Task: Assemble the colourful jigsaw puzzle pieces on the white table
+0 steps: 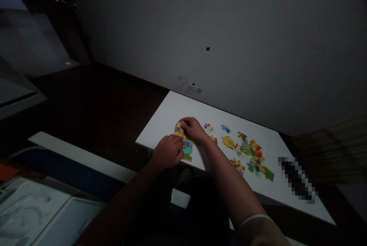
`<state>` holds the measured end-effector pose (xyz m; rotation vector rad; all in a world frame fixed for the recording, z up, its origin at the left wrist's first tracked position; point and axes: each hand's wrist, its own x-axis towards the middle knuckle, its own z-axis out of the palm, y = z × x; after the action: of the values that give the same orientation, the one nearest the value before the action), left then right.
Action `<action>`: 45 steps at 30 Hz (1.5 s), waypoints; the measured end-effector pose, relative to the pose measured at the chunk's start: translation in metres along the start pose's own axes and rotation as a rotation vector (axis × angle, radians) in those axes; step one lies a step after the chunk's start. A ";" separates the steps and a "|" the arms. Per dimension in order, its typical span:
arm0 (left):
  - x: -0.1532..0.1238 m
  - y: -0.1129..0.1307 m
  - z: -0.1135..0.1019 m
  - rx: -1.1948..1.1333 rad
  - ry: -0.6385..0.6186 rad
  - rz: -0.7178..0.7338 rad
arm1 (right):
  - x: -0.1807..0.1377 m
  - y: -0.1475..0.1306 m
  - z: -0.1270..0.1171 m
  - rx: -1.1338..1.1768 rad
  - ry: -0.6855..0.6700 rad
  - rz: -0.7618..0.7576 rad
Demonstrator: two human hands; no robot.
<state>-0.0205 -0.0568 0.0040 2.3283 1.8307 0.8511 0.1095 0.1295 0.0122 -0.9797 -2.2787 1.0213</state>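
Note:
On the left part of the white table lies a partly joined jigsaw puzzle, yellow at the top with teal and green lower down. My left hand grips its left edge with curled fingers. Over the upper part, my right hand has its thumb and fingers pinched on a yellow puzzle piece. Some of the puzzle is hidden beneath both hands.
Loose puzzle pieces spread to the right: a blue one, a yellow one and a heaped group. A blurred-out dark object lies near the right end. The wall stands behind the table.

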 end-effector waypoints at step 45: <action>0.017 -0.012 0.005 0.191 -0.232 -0.061 | -0.291 0.074 -0.121 -0.588 0.418 0.371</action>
<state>-0.0264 -0.0362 0.0014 2.3449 1.9444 0.3941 0.4047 -0.0014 -0.0029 -1.7159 -2.1027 0.2026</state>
